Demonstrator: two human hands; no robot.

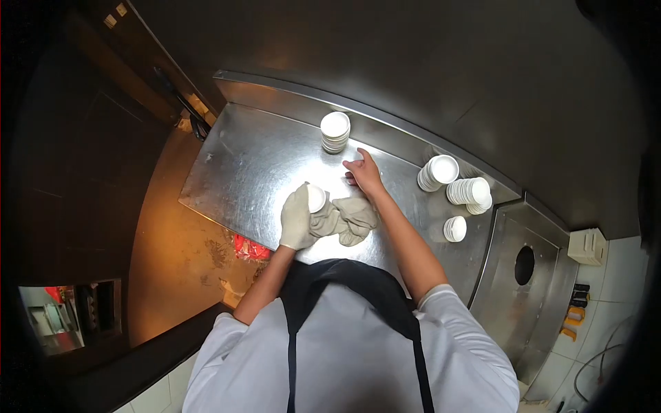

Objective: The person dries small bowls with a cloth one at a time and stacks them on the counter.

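My left hand [297,219], in a pale knit glove, is closed on a small white dish [316,199] above the steel counter. A crumpled grey-beige cloth [352,219] hangs or lies just right of that dish; whether the left hand also grips part of it I cannot tell. My bare right hand [363,172] is over the counter with its fingers apart and nothing visible in them. Just beyond its fingertips, by the back ledge, stands a tall stack of white dishes [335,131], apart from the hand.
More stacked white dishes [438,173] stand at the right, with further stacks [469,192] and a short one [454,229] nearby. The counter [237,162] has a raised back ledge [289,93]. Farther right is a steel basin [506,275] with a dark round hole. Red packaging [250,249] shows below the left edge.
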